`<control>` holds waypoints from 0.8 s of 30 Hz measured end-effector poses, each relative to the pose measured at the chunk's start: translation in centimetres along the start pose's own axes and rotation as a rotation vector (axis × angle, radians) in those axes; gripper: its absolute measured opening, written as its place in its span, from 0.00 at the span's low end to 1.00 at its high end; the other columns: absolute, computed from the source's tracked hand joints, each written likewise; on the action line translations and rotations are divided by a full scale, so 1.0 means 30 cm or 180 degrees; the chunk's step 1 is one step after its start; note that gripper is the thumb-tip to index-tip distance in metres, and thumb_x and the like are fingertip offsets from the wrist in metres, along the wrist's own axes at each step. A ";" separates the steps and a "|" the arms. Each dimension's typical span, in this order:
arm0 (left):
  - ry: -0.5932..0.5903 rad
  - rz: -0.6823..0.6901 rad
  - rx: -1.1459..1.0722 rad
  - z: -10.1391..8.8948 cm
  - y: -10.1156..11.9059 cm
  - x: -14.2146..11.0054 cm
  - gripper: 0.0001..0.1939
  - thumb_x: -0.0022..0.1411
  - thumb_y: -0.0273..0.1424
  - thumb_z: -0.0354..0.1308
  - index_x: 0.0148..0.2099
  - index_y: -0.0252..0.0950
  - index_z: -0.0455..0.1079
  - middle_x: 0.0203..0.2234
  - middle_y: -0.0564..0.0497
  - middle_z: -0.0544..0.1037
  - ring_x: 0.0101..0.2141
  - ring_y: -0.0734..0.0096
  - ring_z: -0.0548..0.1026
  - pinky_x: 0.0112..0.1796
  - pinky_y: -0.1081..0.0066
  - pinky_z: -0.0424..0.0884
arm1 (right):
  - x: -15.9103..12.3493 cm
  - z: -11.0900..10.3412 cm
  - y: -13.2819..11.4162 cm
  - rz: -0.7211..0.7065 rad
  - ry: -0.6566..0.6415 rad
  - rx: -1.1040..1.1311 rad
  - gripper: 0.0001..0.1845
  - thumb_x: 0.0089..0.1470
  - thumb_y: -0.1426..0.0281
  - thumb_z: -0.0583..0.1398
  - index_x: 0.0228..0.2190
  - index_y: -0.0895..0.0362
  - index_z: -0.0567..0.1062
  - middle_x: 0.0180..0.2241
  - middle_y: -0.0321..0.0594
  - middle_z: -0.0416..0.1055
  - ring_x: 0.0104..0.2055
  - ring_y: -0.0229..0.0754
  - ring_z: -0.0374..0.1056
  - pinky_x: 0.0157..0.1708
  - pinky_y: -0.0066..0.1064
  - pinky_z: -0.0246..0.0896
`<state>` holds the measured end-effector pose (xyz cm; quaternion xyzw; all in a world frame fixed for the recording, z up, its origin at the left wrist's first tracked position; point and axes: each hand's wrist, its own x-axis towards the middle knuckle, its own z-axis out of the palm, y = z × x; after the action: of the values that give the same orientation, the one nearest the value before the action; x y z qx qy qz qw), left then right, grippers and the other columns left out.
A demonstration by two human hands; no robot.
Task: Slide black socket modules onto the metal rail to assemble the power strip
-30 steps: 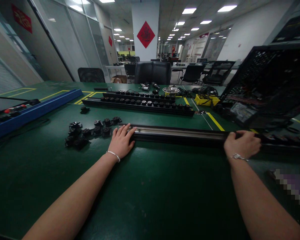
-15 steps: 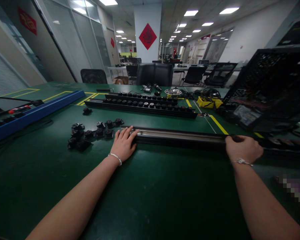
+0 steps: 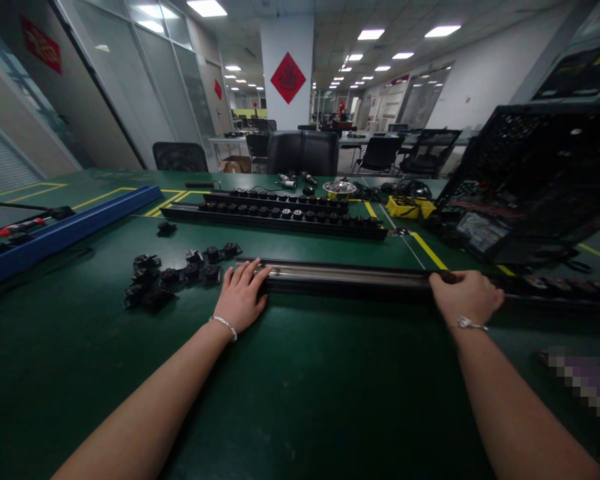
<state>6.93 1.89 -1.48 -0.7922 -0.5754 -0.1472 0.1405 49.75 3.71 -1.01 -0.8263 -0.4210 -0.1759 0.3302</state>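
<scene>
A long black channel rail (image 3: 350,277) with a shiny inner groove lies across the green table (image 3: 300,387) in front of me. My left hand (image 3: 241,293) rests over its left end, fingers stretched and slightly spread. Farther right along the rail, my right hand (image 3: 467,293) is closed on a small dark part (image 3: 447,277), pressed at the groove; most of that part is hidden by the fingers. Beside my left hand sits a loose group of small black modules (image 3: 193,272). The rail's far right portion is partly covered by my right hand.
Two black rails filled with modules (image 3: 275,217) lie farther back. A blue rail (image 3: 70,230) is on the left. On the right stand a black perforated case (image 3: 505,153) and a yellow box (image 3: 410,207) with cables. A metal bowl (image 3: 339,188) sits at the back.
My right hand has slid a little leftward along the rail with the small dark part. The left hand stays on the rail's left end. The whole view has shifted slightly.
</scene>
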 end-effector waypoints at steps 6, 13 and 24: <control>-0.0022 -0.0016 -0.0024 -0.006 0.005 0.001 0.30 0.58 0.34 0.52 0.63 0.43 0.55 0.62 0.45 0.58 0.60 0.52 0.56 0.58 0.48 0.50 | -0.023 -0.025 -0.045 -0.0235 -0.0089 0.0249 0.12 0.39 0.58 0.57 0.22 0.54 0.66 0.26 0.43 0.66 0.33 0.49 0.63 0.40 0.43 0.57; 0.0016 -0.0020 -0.0017 -0.001 0.005 0.003 0.29 0.57 0.33 0.52 0.62 0.42 0.56 0.61 0.44 0.59 0.59 0.52 0.57 0.58 0.48 0.50 | -0.037 -0.025 -0.070 -0.0339 -0.0205 0.0305 0.14 0.39 0.57 0.58 0.21 0.53 0.62 0.26 0.42 0.66 0.33 0.49 0.63 0.40 0.41 0.58; -0.0007 -0.0035 -0.0001 0.000 0.003 0.003 0.29 0.58 0.33 0.52 0.62 0.43 0.56 0.61 0.45 0.60 0.59 0.53 0.57 0.57 0.47 0.51 | -0.053 -0.037 -0.105 -0.0360 -0.0400 0.0391 0.13 0.39 0.59 0.58 0.21 0.52 0.59 0.26 0.41 0.65 0.33 0.47 0.63 0.39 0.39 0.58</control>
<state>7.05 1.93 -1.46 -0.7892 -0.5798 -0.1471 0.1390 46.26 3.36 0.15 -0.7888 -0.4969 -0.1160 0.3428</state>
